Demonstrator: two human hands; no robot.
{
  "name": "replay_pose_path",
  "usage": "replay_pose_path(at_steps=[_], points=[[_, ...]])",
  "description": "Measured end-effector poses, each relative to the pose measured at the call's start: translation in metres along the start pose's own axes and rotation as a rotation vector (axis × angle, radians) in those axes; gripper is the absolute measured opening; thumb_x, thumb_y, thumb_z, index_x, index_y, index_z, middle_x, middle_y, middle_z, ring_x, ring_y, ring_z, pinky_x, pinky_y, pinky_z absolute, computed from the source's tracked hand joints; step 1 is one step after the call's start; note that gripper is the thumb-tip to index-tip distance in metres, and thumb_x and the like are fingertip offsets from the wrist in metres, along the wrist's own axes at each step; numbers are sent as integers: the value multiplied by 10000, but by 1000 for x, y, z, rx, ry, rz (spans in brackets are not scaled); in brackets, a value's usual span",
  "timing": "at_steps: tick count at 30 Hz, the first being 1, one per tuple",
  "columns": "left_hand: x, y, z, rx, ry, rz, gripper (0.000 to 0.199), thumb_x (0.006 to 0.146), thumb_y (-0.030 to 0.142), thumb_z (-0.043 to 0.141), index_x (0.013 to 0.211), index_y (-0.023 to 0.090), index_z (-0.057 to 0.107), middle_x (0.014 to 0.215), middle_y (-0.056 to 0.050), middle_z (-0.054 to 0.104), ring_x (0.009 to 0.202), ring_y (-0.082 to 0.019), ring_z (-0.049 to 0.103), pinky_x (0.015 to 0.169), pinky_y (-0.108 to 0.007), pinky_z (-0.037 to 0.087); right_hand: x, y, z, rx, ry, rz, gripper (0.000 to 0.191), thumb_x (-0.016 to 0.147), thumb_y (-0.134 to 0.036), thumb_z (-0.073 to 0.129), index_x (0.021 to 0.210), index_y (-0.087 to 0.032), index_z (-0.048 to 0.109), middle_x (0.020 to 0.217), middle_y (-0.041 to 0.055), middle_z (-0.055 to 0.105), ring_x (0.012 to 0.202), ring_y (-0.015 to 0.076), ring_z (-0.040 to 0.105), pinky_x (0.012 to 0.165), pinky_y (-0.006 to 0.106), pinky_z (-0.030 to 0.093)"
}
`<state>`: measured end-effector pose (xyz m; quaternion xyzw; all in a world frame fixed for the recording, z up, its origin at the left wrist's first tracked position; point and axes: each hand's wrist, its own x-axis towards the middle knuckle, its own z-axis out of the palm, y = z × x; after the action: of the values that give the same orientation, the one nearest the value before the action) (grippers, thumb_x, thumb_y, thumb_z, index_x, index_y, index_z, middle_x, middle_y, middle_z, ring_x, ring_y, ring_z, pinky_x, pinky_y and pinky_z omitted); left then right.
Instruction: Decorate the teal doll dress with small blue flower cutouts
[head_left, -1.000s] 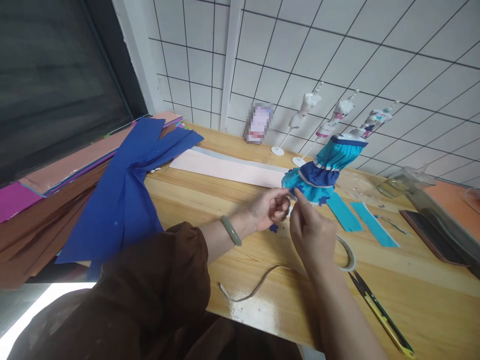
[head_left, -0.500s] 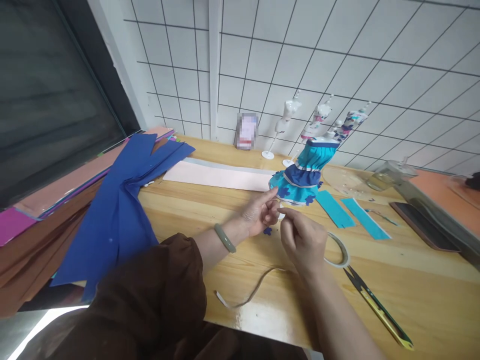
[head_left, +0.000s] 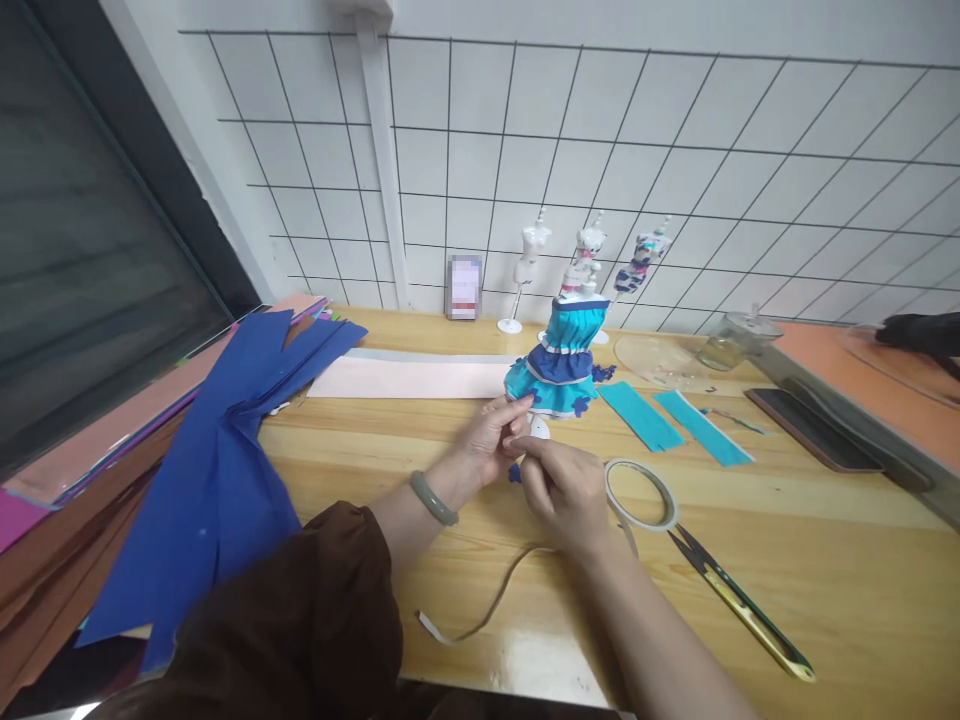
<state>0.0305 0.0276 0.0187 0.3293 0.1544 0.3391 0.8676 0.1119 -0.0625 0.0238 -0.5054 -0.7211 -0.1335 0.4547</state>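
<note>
One thin ribbon (head_left: 510, 582) is curling across the table (head_left: 450, 495) nearest us, in front of our right hand (head_left: 564, 490). Scissors (head_left: 739, 604) are lying right of that hand, and a tape roll (head_left: 670, 508) is resting just beside it.

Our right hand is curling closed, its forefinger reaching toward our left hand (head_left: 487, 440). That one is bending its fingers in, its thumb nearing the hem; we cannot tell whether either is pinching anything. A loose flower (head_left: 514, 473) is lying just under our left hand.

Just beyond our fingertips, the small dress (head_left: 559, 370) is standing upright and looking well advanced: its gathered tiers are joining, pale trim is edging them, and blue flowers are dotting the skirt. Other flowers (head_left: 603, 373) are sitting behind it, apparently unused. Turquoise strips (head_left: 641, 415) are lying beyond our right hand, seemingly spare or unfinished. Farther off, three mannequins (head_left: 589, 262) are standing.
</note>
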Motion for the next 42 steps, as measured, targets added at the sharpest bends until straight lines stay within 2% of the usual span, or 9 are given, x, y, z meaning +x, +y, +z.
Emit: replay_pose_path(at_steps=[6,9,15,20,26,33,36,42], points=[[-1,1,-11,61,15,-87,430,772,379,568,461,160,366,390,48,324,356,-40,278,391,-196,231,-2,-2,1,16,-43,-60,225,780,-72,439,892,-172,607,650,24,666,556,116,604,541,219,443],[-3,1,-14,97,35,-77,428,778,365,557,455,156,369,380,48,303,354,-39,266,382,-189,214,-2,-3,3,33,-51,-92,230,780,-75,434,908,-171,600,636,21,653,550,117,591,530,222,433],[-4,-2,-16,134,35,-27,231,665,282,698,663,145,512,461,77,350,378,-22,262,384,-162,215,-2,-4,4,14,-53,-115,213,782,-74,419,858,-170,594,575,5,613,517,117,559,516,230,408],[-5,-3,-17,204,33,-35,252,670,297,698,795,123,567,448,87,348,378,-17,236,377,-159,164,-5,-6,5,27,-78,-127,204,780,-85,423,864,-164,591,585,11,612,520,124,545,520,237,407],[-3,-3,-16,228,11,-48,268,672,320,693,690,149,487,449,87,356,354,-13,235,379,-176,120,-2,-13,7,37,-66,-173,217,787,-94,415,875,-170,598,566,4,590,507,124,518,507,241,384],[0,-2,-13,253,-58,-42,364,738,318,625,543,159,361,403,80,311,341,-16,230,378,-190,131,2,-18,5,8,-59,-195,217,776,-85,384,773,-174,582,517,-14,527,475,118,449,473,246,314],[-2,-1,-11,226,-49,-49,311,720,295,643,596,160,391,422,90,324,331,-11,220,368,-182,122,1,-20,7,15,-55,-206,201,775,-97,386,685,-181,545,513,-16,514,471,113,419,464,251,283],[-6,3,-17,231,30,-62,194,717,276,638,787,168,492,466,101,336,349,-7,211,376,-166,131,-2,-34,12,73,-97,-304,179,743,-105,383,656,-184,518,499,-23,506,449,106,403,427,252,236]])
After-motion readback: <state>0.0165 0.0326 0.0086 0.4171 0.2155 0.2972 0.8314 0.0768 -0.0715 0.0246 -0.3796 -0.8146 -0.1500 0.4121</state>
